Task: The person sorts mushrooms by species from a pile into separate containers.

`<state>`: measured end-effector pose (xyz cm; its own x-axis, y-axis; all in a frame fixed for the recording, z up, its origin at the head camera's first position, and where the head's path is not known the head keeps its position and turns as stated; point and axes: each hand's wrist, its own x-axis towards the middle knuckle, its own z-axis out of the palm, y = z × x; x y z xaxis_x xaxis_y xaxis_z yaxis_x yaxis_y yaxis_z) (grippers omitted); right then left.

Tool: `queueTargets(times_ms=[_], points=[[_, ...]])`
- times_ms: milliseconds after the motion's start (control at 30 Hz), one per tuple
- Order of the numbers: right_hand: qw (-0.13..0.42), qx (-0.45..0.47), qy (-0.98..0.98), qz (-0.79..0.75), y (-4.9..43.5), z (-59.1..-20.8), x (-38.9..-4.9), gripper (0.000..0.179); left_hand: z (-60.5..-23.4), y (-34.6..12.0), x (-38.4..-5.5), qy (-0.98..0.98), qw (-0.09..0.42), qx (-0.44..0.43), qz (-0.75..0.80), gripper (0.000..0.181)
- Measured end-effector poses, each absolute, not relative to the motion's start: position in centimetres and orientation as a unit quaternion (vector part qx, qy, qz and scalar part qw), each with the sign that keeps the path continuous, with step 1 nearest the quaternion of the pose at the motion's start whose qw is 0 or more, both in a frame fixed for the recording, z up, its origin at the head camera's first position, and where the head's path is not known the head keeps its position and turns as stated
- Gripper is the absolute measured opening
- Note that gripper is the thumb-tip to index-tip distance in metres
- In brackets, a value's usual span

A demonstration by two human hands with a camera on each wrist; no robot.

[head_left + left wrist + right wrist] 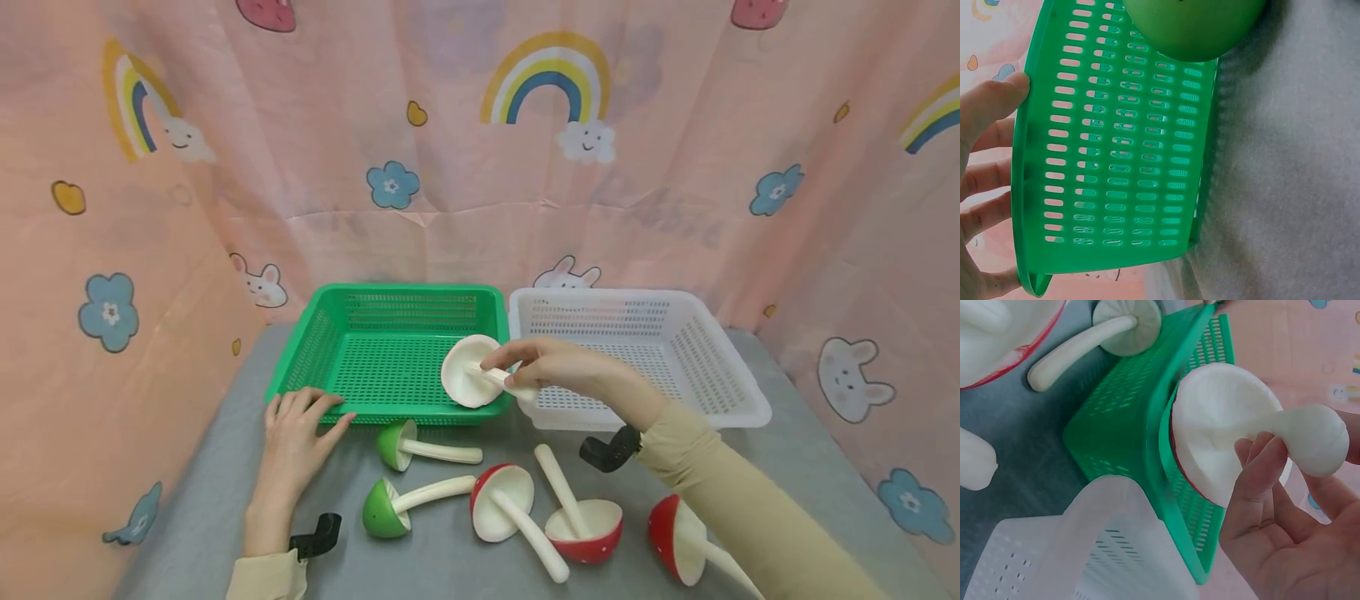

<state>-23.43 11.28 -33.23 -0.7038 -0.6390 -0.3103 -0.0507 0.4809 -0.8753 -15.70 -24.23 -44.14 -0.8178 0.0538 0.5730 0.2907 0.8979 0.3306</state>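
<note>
Side by side, the green rectangular plastic basket (386,362) and the white rectangular plastic basket (705,321) stood upright, near corners close together. Across the white one's near side, the right forearm in its beige cloth sleeve (750,496) slanted forward and leftward. The left hand (294,433) lay at the green basket's near-left corner, fingers spread over the rim, thumb outside. The right hand (558,364), palm turned sideways, pinched the pale stem of a red-edged, white-bellied toy mushroom (461,383), its cap over the green basket's near-right corner.

Room in green basket (382,362), mushroom (461,380) blocking front right
</note>
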Motion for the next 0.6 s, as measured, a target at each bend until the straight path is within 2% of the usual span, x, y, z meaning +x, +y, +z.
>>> queueTargets(times_ms=[367, 600], points=[[0.337, -0.181, 0.804, -0.456, 8.0, -34.4, -25.8, 0.042, -44.1, -24.2, -15.6, -0.933, 0.280, -0.088, -0.208, 0.026], [0.330, -0.167, 0.832, -0.413, 6.0, -34.9, -26.4, 0.039, -44.1, -24.1, -15.6, -0.933, 0.281, -0.088, -0.207, 0.027]])
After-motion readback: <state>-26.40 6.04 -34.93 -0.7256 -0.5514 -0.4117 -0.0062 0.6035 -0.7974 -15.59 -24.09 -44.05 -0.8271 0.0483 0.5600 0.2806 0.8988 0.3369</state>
